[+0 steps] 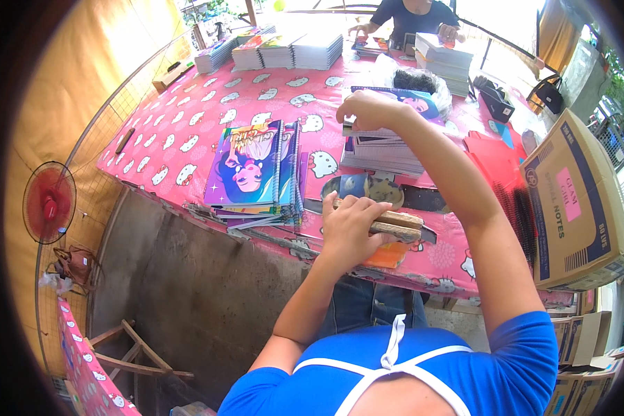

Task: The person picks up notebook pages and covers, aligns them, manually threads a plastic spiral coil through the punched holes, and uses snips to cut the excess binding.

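My left hand (353, 225) is closed over the near end of a worn wooden block (398, 226) with a slot along it, at the table's front edge. My right hand (369, 111) reaches forward, bent at the wrist, to the left side of a notebook stack (385, 154). Its fingers curl downward, and what they pinch is hidden. On that stack lies a spiral notebook (420, 104) with a colourful cover, partly behind my wrist. Left of my hands, a pile of spiral notebooks (246, 166) shows a blue-haired cartoon figure.
A pink patterned cloth (187, 139) covers the table. White notebook stacks (317, 52) stand at the back. Across the table sits a person (416, 17). Red sheets (491, 159), black binding coils (520, 225) and a large carton (577, 204) are on the right. A red fan (49, 203) stands left.
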Available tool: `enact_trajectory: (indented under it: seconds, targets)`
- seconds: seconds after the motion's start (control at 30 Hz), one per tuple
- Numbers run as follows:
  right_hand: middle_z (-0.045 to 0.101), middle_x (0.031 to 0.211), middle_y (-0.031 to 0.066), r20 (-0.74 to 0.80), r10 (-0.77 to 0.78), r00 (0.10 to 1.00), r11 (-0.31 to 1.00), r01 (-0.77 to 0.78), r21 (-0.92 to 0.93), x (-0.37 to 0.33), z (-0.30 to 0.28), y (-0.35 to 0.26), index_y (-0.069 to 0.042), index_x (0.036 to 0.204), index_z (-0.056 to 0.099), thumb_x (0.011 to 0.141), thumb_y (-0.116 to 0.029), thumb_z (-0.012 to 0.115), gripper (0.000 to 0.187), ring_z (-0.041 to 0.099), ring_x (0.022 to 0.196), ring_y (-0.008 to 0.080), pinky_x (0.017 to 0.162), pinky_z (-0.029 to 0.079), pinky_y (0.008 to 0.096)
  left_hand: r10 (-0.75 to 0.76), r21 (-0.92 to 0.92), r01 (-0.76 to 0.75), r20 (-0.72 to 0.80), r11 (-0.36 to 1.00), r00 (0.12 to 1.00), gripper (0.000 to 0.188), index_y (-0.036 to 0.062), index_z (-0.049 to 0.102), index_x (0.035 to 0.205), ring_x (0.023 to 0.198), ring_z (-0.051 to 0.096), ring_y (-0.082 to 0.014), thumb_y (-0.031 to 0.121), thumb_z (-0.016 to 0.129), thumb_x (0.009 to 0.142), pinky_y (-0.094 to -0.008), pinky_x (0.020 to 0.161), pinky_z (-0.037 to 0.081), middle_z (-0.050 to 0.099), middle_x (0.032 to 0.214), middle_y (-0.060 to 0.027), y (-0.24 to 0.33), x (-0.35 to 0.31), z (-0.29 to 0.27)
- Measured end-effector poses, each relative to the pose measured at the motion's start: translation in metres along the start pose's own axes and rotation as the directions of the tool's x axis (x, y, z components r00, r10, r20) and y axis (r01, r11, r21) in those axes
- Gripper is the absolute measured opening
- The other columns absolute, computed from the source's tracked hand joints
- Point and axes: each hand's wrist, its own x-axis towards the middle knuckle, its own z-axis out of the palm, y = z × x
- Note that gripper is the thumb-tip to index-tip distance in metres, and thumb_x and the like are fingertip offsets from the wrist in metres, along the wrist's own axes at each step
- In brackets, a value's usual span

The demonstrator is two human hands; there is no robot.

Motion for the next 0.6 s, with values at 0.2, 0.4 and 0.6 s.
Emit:
enact_trajectory:
  seconds: [0.2,0.4,0.6]
  targets:
    - [0.068,0.095,0.0135,-0.345,0.134,0.929,0.973,-0.057,0.224,-0.021,-0.005,0.013,-0.008,0.105,0.065,0.076,-0.009,0.067,0.029,0.064,0.090,0.0328,0.078,0.051,0.0396,-0.247,-0.681,0.115,-0.100,0.723,0.964,0.069,0.0088,0.049,0.132,0.117,0.053,-0.0249,0.034,0.077,0.075,-0.0463,0.101,0.037,0.061,0.116,-0.0122,-0.001,0.010,-0.006]
    - [0.066,0.106,0.0094,-0.343,-0.179,0.922,0.976,0.210,0.056,-0.114,-0.016,-0.124,-0.007,0.112,0.060,0.067,-0.002,0.062,0.045,0.065,0.094,0.0254,0.074,0.054,0.0350,-0.494,-0.961,0.062,0.193,-0.269,0.848,0.036,-0.0009,0.050,0.120,0.104,0.060,-0.0220,0.015,0.063,0.090,-0.0299,0.084,0.050,0.062,0.106,-0.0124,-0.041,0.039,-0.036]
    - [0.061,0.117,0.0122,-0.743,0.375,0.555,0.877,0.047,0.478,-0.223,0.000,-0.115,-0.003,0.120,0.054,0.074,0.007,0.066,0.048,0.061,0.102,0.0199,0.084,0.051,0.0343,-0.436,-0.975,-0.098,-0.178,0.199,0.882,0.023,0.0003,0.054,0.103,0.087,0.060,-0.0119,0.010,0.068,0.086,-0.0260,0.076,0.048,0.063,0.096,-0.0087,-0.023,0.017,-0.042]
